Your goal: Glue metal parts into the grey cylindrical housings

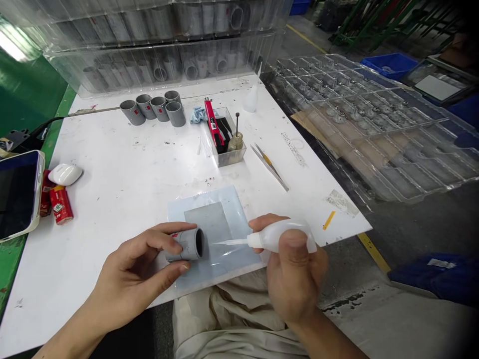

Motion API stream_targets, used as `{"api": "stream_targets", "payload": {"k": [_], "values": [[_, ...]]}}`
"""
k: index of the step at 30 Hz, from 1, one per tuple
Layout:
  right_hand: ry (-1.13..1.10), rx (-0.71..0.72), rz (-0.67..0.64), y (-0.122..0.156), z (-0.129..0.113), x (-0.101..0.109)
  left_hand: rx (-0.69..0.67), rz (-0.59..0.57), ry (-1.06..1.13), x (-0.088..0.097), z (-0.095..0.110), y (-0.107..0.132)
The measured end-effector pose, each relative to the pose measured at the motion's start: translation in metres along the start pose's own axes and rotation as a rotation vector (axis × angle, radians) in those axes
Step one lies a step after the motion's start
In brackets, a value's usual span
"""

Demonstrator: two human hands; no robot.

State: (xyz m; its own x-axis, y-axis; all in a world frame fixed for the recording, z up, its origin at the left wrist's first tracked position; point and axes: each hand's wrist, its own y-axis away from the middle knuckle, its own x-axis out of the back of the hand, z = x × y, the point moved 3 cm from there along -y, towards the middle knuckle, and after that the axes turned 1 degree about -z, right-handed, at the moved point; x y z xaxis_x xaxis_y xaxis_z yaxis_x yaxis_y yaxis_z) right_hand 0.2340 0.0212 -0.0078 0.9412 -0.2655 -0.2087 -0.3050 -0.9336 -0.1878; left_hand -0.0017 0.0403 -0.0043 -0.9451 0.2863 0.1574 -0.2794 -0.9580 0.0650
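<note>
Tweezers (pixel 267 160) beyond the squeeze bottle (pixel 274 235)

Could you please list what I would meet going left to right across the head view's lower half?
Phone → yellow-topped red cylinder → left hand → grey tube it holds → squeeze bottle in the right hand → orange strip.

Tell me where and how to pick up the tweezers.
Pinch the tweezers across the yellow patch near mid-length, probably best from above and the right: they lie flat and slanted on the white table, with the clear box close on their left. The right hand holds a bottle, so free it first.
</note>
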Motion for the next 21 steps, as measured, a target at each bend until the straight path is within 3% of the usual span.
{"api": "stream_targets", "payload": {"k": [4, 9, 21], "values": [[0.031, 0.026, -0.019, 0.004, 0.001, -0.003, 0.056, -0.017, -0.068, 0.003, -0.002, 0.001], [0.069, 0.023, 0.008, 0.002, 0.004, -0.008, -0.037, -0.112, -0.282, 0.010, -0.005, 0.000], [0.068, 0.014, 0.019, 0.000, 0.007, -0.011, -0.034, -0.105, -0.240, 0.007, -0.002, -0.001]]}}
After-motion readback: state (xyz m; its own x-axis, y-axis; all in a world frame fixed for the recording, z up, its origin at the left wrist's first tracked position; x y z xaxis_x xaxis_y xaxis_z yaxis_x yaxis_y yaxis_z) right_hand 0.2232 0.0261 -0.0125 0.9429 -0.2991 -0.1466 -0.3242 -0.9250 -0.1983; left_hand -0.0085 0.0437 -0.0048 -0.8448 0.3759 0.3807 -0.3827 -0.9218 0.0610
